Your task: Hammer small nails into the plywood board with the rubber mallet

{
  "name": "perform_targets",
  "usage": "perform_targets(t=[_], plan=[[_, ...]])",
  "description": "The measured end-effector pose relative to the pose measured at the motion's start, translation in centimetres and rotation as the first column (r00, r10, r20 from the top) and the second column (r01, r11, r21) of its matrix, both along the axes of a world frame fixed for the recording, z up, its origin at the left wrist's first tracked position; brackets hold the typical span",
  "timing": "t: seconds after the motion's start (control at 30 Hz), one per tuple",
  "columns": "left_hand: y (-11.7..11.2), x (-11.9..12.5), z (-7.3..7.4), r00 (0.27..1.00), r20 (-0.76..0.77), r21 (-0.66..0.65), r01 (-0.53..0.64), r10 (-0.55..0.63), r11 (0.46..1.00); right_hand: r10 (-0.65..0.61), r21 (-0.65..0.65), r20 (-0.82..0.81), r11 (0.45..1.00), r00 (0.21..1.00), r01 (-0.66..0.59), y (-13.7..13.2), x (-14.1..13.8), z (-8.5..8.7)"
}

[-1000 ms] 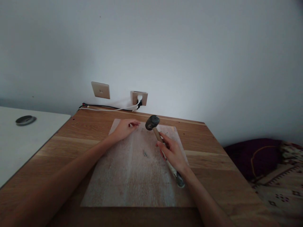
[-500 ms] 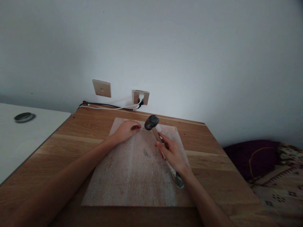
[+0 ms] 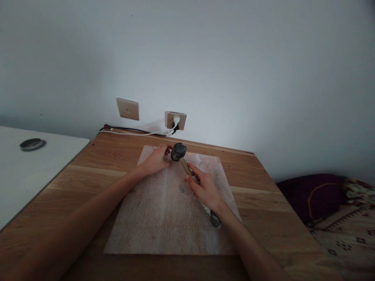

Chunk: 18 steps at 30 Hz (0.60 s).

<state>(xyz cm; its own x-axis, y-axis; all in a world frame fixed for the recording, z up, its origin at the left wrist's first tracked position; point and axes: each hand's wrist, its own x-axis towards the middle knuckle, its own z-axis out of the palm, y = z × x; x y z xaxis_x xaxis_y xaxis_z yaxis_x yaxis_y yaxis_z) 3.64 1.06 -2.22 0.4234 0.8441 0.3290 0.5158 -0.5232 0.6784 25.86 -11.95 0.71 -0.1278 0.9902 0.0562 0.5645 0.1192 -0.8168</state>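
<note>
My right hand (image 3: 203, 189) grips the wooden handle of a hammer (image 3: 191, 181); its dark head hangs just over the far edge of a pale wooden board (image 3: 164, 218). My left hand (image 3: 155, 160) rests on the board's far left corner, fingers pinched together right beside the hammer head. What they pinch is too small to make out. A few small nails (image 3: 183, 190) lie loose on the board just left of my right hand.
The board lies on a wooden table (image 3: 88, 171) against a grey wall. A switch plate (image 3: 127, 109) and a socket with a white plug (image 3: 175, 120) sit above the table's back edge. A white surface with a dark round disc (image 3: 31, 144) is at left, patterned fabric (image 3: 342, 222) at right.
The hammer head has moved left and down toward my left hand's fingertips. My right hand shifted left with it. My left hand has stayed at the board's far corner.
</note>
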Motion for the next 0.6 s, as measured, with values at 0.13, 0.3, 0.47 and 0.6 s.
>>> perform_targets(t=[0.13, 0.3, 0.47, 0.6], plan=[[-1.6, -0.9, 1.4, 0.991, -0.128, 0.164, 0.056, -0.035, 0.985, 0.015, 0.007, -0.023, 1.0, 1.0, -0.015, 0.0, 0.4, -0.2], [-6.7, 0.0, 2.7, 0.812, -0.471, 0.399, 0.546, -0.346, 0.737, -0.058, -0.021, -0.108, 0.998, 0.992, 0.056, -0.1, 1.1, -0.3], [-10.5, 2.4, 2.2, 0.609, -0.764, 0.423, 0.721, -0.212, 0.549, -0.076, -0.031, -0.15, 0.997, 0.986, 0.072, -0.4, 1.5, -0.1], [-10.2, 2.5, 2.1, 0.642, -0.74, 0.454, 0.699, -0.203, 0.553, -0.067, -0.045, -0.154, 0.997, 0.986, 0.061, -0.6, 1.6, -0.2]])
